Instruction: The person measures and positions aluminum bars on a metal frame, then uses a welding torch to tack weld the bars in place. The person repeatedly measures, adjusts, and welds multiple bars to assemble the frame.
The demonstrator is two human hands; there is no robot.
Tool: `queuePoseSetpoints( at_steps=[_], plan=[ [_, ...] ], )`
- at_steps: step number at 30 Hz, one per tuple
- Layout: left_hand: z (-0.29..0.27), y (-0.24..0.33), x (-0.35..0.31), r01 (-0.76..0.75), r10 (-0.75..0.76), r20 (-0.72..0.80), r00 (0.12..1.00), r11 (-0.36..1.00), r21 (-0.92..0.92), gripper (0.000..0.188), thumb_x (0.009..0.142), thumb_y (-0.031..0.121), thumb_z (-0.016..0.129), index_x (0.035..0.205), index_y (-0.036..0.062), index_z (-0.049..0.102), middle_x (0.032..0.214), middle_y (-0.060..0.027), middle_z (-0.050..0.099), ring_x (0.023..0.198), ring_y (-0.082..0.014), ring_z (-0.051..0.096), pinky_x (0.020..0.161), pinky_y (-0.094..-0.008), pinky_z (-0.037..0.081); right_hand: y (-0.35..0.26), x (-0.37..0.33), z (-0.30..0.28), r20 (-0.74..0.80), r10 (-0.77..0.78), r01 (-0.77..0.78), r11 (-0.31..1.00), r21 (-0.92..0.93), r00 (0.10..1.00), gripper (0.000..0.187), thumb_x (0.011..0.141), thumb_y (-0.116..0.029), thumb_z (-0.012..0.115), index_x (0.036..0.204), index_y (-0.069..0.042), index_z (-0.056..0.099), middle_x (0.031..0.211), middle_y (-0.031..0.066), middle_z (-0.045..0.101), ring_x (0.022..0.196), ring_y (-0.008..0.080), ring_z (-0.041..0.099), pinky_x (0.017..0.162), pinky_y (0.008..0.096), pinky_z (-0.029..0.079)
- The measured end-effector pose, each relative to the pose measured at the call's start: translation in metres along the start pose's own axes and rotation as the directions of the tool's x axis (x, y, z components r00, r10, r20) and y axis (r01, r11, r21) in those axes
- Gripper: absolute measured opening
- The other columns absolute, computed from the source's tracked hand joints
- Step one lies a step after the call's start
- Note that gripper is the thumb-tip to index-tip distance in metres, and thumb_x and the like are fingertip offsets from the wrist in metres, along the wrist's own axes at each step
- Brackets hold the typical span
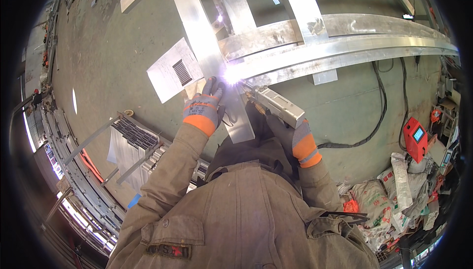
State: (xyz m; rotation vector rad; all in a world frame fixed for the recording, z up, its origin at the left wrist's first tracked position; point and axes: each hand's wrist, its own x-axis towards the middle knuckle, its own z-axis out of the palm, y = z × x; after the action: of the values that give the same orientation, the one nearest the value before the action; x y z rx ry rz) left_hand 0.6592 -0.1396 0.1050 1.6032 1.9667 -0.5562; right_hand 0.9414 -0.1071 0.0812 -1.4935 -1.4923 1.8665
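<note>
Glare [231, 75] burns at twelve o'clock from the worker [241, 215], on a flat silver metal bar [204, 40]; orange-cuffed, grey-gloved right hand [298, 140] grasps a boxy silver welding gun [279, 105] at one; left hand [203, 105] touches the bar, unclenched.

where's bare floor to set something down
Bare floor lies left of the white paper and between the metal frame, right hand and black cable. Crowded: lower right with red box and bags; lower left with stacked metal pieces.

A boxy metallic torch [278, 104] flares at silvery bars [195, 17].
</note>
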Motion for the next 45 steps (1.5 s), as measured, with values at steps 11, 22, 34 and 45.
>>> queuePoseSetpoints(
  at_steps=[11,22,34,45],
  plan=[
    [0.003,-0.002,-0.005,-0.01,0.008,-0.027,1.0,0.998,-0.058,0.068,0.093,0.03,0.074,0.157,0.0207,0.052,0.17,-0.0109,0.041,0.126,-0.0392,0.067,0.106,-0.0471,0.056,-0.002,-0.014,-0.01,-0.089,-0.025,0.033,0.996,0.085,0.996,0.037,0.097,-0.014,0.078,0.128,0.003,0.073,0.11,0.0106,0.078,0.094,0.013,0.072,0.08,0.0323,0.06],
    [0.044,-0.055,0.038,0.024,-0.28,-0.215,0.935,0.658,-0.753,0.07,0.094,0.041,0.078,0.149,0.001,0.06,0.146,-0.0224,0.064,0.132,-0.0363,0.063,0.106,-0.0419,0.055,-0.003,-0.012,-0.048,-0.246,-0.114,0.124,0.992,0.025,0.962,0.022,0.096,-0.013,0.078,0.112,0.002,0.074,0.085,0.0022,0.071,0.075,0.0098,0.065,0.067,0.0297,0.053],
    [0.029,-0.054,0.001,-0.065,-0.133,-0.349,0.928,0.862,-0.502,0.056,0.094,0.031,0.078,0.144,0.0085,0.065,0.147,-0.0178,0.063,0.125,-0.0378,0.067,0.107,-0.0438,0.055,-0.032,-0.004,-0.047,-0.237,-0.203,0.173,0.975,-0.143,0.95,0.031,0.094,-0.01,0.08,0.122,0.002,0.076,0.104,0.0163,0.08,0.091,0.0225,0.078,0.079,0.0349,0.06],
    [0.001,-0.09,-0.029,-0.016,0.027,-0.12,0.992,0.996,0.089,0.073,0.097,0.026,0.07,0.164,0.0315,0.042,0.161,-0.0126,0.05,0.124,-0.0367,0.067,0.104,-0.0496,0.055,-0.045,-0.064,-0.004,-0.085,-0.527,0.45,0.79,-0.417,0.846,0.024,0.091,-0.006,0.081,0.112,0.001,0.075,0.096,0.0169,0.077,0.079,0.032,0.077,0.069,0.0385,0.06]
  ],
)
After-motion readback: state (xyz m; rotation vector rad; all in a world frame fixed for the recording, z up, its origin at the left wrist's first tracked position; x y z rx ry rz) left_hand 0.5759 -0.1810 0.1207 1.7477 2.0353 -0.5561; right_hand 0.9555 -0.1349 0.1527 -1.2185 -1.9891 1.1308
